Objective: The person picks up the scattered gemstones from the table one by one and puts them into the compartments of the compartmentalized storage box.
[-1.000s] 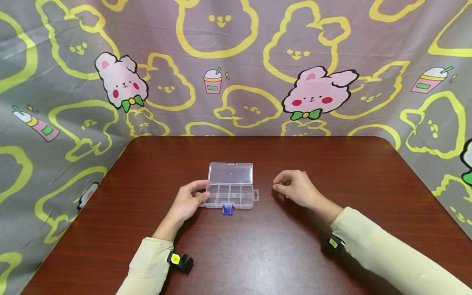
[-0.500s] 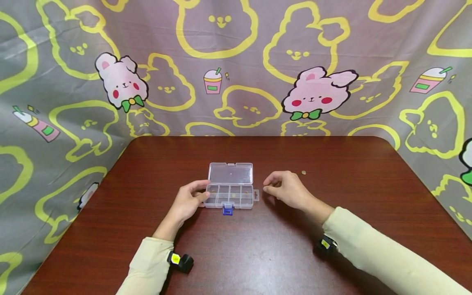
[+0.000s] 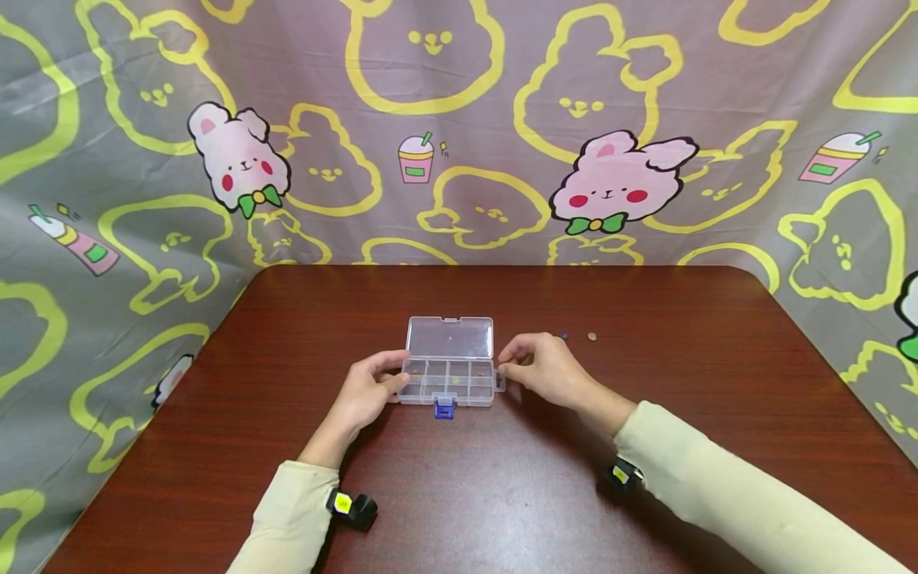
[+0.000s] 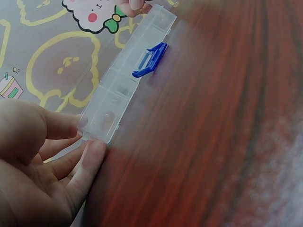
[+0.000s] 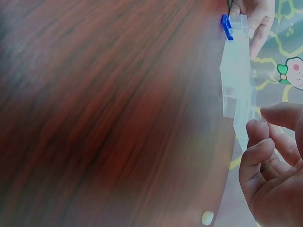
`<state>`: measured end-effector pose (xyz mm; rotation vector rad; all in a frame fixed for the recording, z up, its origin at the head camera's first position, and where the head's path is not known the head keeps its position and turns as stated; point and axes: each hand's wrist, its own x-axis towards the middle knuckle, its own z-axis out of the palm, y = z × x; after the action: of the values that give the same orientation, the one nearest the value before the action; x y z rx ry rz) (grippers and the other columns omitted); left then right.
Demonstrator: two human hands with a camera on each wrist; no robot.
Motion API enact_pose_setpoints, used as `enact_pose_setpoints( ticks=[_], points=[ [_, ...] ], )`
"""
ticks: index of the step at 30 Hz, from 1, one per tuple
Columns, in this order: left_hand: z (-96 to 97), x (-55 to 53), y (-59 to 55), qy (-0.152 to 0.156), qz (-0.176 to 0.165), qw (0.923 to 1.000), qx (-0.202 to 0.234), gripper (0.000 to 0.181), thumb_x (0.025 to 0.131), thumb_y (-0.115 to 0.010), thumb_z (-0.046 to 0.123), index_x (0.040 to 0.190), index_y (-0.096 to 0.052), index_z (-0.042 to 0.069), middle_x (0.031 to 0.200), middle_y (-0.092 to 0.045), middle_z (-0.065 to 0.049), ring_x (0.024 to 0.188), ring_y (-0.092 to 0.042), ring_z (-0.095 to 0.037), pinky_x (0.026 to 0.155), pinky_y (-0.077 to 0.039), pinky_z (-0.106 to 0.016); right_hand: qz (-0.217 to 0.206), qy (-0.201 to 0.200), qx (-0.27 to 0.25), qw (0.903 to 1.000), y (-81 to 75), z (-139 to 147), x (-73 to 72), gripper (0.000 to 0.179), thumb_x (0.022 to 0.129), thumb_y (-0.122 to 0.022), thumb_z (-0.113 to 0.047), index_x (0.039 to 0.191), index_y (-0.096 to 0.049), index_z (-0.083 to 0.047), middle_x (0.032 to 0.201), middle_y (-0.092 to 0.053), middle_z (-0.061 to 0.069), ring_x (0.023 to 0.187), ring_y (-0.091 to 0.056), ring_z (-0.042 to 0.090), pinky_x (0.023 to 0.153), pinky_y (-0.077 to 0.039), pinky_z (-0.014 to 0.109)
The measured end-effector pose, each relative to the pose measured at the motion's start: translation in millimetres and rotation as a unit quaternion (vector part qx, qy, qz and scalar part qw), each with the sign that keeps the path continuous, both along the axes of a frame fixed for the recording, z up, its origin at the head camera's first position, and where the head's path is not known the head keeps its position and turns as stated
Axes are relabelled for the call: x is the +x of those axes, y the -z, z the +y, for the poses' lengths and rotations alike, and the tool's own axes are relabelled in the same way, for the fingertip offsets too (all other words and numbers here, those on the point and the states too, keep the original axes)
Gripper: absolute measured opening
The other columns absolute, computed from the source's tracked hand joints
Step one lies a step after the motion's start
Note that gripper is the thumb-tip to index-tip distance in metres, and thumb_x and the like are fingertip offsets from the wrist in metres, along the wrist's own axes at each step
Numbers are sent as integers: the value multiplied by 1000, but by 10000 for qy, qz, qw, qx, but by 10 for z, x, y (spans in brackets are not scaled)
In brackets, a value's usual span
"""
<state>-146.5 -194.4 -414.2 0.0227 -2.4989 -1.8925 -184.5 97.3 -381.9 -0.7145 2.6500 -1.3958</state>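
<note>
Box (image 3: 448, 389): clear, partitioned, on the table (image 3: 459, 478) between the two hands, with its lid (image 3: 450, 338) folded back on the far side and its blue latch (image 3: 444, 410) hanging on the near side. Small coloured bits show in some far compartments; too small to identify.

Handling, as judged: light, stiff, thin plastic, smooth enough to slide if nudged. The lid hinge and latch are probably the weakest parts. The end walls are the sound place to take hold, kept low, with the lid left unloaded; tilting risks mixing the contents.

Left hand (image 3: 362, 392): at the box's left end, gripping it between thumb and fingers.

Right hand (image 3: 548, 373): just right of the box, fingers bent, thumb and forefinger close together at the tab (image 3: 500, 383). Contact with the tab cannot be confirmed, nor whether anything is pinched between the fingertips.

Beyond the right hand, on the far side, lie a pale piece (image 3: 591, 336) and, left of it, a bluish piece (image 3: 563, 336), partly obscured. Each wrist carries a camera. A patterned curtain (image 3: 488, 143) backs the table.
</note>
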Motion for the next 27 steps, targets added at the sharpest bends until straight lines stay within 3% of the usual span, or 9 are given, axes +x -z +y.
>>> enact_pose_setpoints(
  ticks=[5,13,27],
  points=[
    [-2,-3,5,9,9,10000,6,37,92,-64,-7,129,-62,-6,124,-63,-27,81,-63,-17,63,-54,-24,-84,-77,-48,9999,-7,-55,7,4,85,-74,-5,89,-74,-5,71,-67,-1,54,-57,13,51,-49,27],
    [-2,8,-9,-4,15,10000,4,37,92,-64,-8,129,-63,-6,124,-64,-28,81,-63,-19,62,-54,-24,115,-181,-87,9997,-4,-130,10,3,84,-75,-4,85,-72,-5,70,-67,-2,55,-57,10,50,-46,24],
    [0,6,-10,9,21,10000,18,37,92,-64,-8,129,-62,-6,124,-63,-28,80,-63,-19,62,-53,-23,178,-327,-101,9993,-16,-268,50,3,83,-75,-5,86,-73,-4,72,-68,-3,62,-59,11,57,-48,24]
  ],
)
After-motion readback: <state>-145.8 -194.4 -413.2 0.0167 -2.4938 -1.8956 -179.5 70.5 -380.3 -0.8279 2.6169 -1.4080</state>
